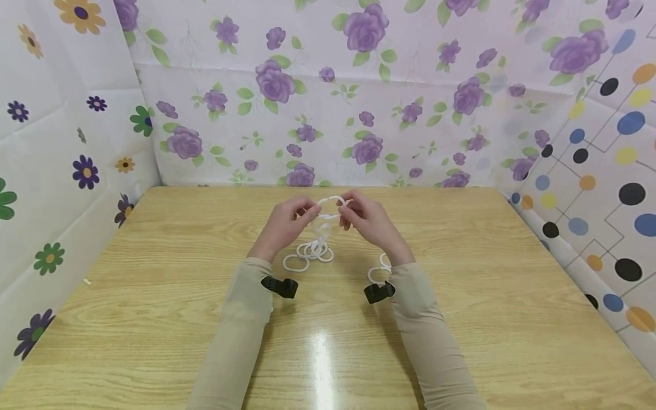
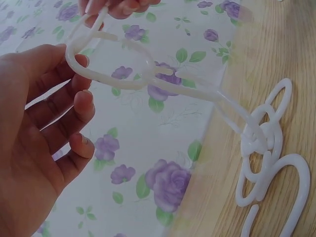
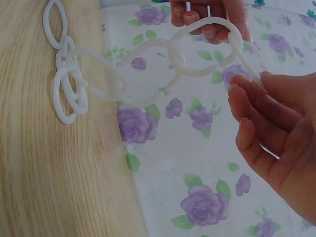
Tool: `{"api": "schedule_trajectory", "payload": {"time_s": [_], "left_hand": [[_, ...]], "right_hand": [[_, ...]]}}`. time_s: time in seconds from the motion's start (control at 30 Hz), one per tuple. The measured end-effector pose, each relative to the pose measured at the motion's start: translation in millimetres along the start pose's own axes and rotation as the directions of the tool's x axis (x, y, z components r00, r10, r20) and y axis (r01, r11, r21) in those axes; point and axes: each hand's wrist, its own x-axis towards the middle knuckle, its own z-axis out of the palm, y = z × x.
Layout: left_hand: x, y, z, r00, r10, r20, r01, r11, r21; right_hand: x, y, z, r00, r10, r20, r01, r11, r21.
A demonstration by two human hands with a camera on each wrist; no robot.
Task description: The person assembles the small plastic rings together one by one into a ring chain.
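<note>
Chain of white links (image 2: 183, 90), its raised end pinched in the left hand (image 1: 288, 221), slants down and gathers on the surface (image 1: 461, 319), closer to this hand. Right hand (image 1: 370, 217) faces it at like height, thumb and fingers clamped on a further link (image 3: 247, 62) — both grips near together, fingertips turned inward, though whether the held links interlock is hard to tell.

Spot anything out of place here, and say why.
A small pale scrap lies alone by the left edge of the wood-grain table, away from the white plastic chain links; too small to identify.
</note>
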Motion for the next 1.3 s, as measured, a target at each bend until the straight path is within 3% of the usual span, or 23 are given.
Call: {"api": "schedule_trajectory", "payload": {"time_s": [0.2,0.43,0.57,0.7,0.83,0.9,0.97,1.07,1.2,1.3], "left_hand": [[-0.1,-1.3,0.2,1.0,0.005,0.017,-0.005,1.0,-0.003],[-0.4,-1.2,-0.4,1.0,0.011,0.018,-0.011,1.0,0.017],[-0.2,-1.3,-0.6,1.0,-0.011,0.01,0.011,1.0,0.026],[-0.1,-2.3,-2.7,0.998,-0.04,-0.044,0.041,0.999,0.036],[-0.9,-4.2,-7.1,0.992,-0.057,-0.115,0.062,0.997,0.044],[-1.5,-4.7,-9.6,0.989,-0.064,-0.135,0.07,0.997,0.039],[-1.8,-4.5,-11.6,0.987,-0.07,-0.144,0.075,0.997,0.03],[-2.1,-4.3,-13.3,0.986,-0.077,-0.145,0.082,0.996,0.023],[-2.0,-4.3,-12.9,0.988,-0.075,-0.136,0.08,0.996,0.035],[-2.0,-4.6,-11.6,0.99,-0.075,-0.123,0.081,0.996,0.044]], "right_hand": [[-1.3,-0.3,0.1,0.997,-0.072,-0.023,0.069,0.992,-0.107],[-1.6,-1.7,-1.2,0.995,-0.101,-0.012,0.099,0.987,-0.127],[-1.1,-0.5,-2.2,0.997,-0.078,0.001,0.078,0.99,-0.119],[-1.2,0.7,-3.1,0.999,-0.02,0.028,0.023,0.993,-0.113],[-1.2,1.8,0.3,0.988,0.035,0.153,-0.007,0.984,-0.178],[-0.7,1.3,5.3,0.965,0.033,0.261,0.024,0.977,-0.213],[0.2,-0.1,12.7,0.924,0.021,0.381,0.065,0.975,-0.212],[0.7,-3.9,26.0,0.833,0.016,0.553,0.121,0.97,-0.211],[-1.5,-7.2,42.1,0.698,0.11,0.708,0.114,0.959,-0.261],[-4.1,-6.1,49.5,0.642,0.192,0.743,0.054,0.955,-0.293]]}}
